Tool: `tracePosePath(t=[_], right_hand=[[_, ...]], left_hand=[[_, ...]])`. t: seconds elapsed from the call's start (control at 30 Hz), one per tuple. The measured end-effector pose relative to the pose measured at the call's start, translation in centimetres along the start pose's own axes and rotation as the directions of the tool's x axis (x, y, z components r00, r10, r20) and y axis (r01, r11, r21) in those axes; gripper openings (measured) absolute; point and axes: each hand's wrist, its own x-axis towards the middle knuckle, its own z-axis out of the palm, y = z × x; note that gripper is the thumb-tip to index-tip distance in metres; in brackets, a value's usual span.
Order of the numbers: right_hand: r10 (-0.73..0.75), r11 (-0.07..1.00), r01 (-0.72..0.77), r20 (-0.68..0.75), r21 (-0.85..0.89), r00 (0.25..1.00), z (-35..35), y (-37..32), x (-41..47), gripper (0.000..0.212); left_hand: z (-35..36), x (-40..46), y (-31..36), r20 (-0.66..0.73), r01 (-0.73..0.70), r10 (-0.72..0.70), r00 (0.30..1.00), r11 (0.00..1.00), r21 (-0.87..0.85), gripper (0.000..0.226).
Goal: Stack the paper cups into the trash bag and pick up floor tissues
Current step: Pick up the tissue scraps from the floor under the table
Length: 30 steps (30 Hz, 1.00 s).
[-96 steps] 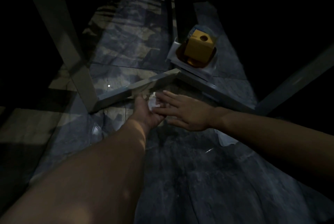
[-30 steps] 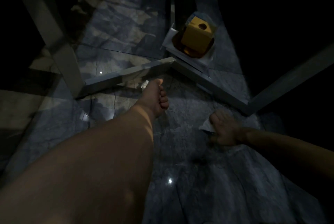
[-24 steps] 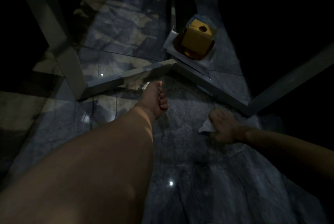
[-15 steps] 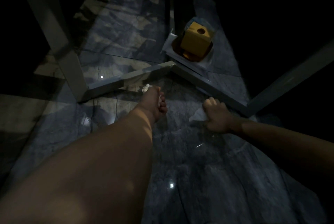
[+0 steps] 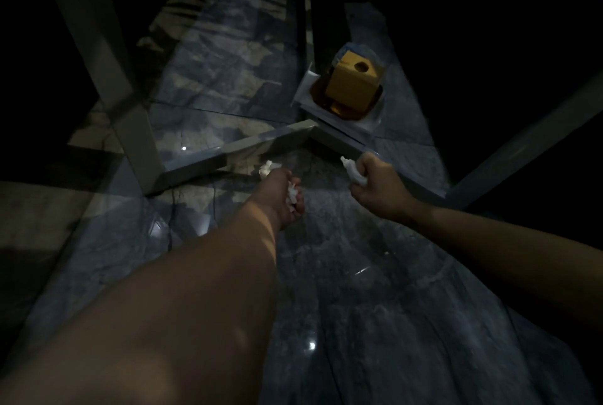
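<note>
left hand (image 5: 282, 197): fingers clamped on crumpled tissue (image 5: 291, 197). right hand (image 5: 380, 187), at 3 o'clock: fingers clamped on second tissue (image 5: 354, 172). both held above marble floor (image 5: 359, 306).

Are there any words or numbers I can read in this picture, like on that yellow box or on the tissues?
No readable text anywhere in this view.
Yellow box: plain faces with a round hole on top, no lettering visible.
White tray under it: no label visible; too dark to be sure.
Tissue in the left hand: crumpled tissue, blank.
Tissue in the right hand: crumpled white tissue, blank.
</note>
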Motion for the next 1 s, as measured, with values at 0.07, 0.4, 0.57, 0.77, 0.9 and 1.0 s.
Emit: tracePosePath(t=[0.07, 0.4, 0.57, 0.77, 0.9, 1.0], right_hand=[[0.028, 0.999, -0.027, -0.029, 0.038, 0.999, 0.3, -0.1, 0.3, 0.013], [0.244, 0.877, -0.312, 0.22, 0.365, 0.944, 1.4, -1.4, 2.5, 0.026], [0.226, 0.914, -0.278, 0.199, 0.296, 0.954, 3.3, -1.6, 4.2, 0.022], [0.314, 0.896, -0.367, 0.227, 0.249, 0.922, 6.0, -2.3, 6.0, 0.03], [0.316, 0.85, -0.41, 0.304, 0.33, 0.899, 8.1, -3.1, 7.3, 0.034], [0.299, 0.87, -0.396, 0.325, 0.294, 0.897, 10.0, -3.5, 8.8, 0.029]], left_hand=[[-0.3, -0.2, 0.3, 0.006, 0.002, -0.002, 1.0, 1.0, -0.006, 0.032], [-1.9, 0.0, 1.5, -0.079, -0.087, 0.08, 0.994, 0.992, -0.087, 0.027], [-3.0, 0.5, 1.7, -0.116, -0.11, 0.096, 0.989, 0.987, -0.119, 0.026], [-5.0, 0.9, 2.9, -0.094, -0.189, 0.176, 0.98, 0.972, -0.143, 0.05], [-6.7, 0.8, 3.1, -0.058, -0.19, 0.182, 0.982, 0.959, -0.212, 0.042], [-7.8, 0.8, 2.9, -0.028, -0.172, 0.171, 0.985, 0.942, -0.287, 0.041]])
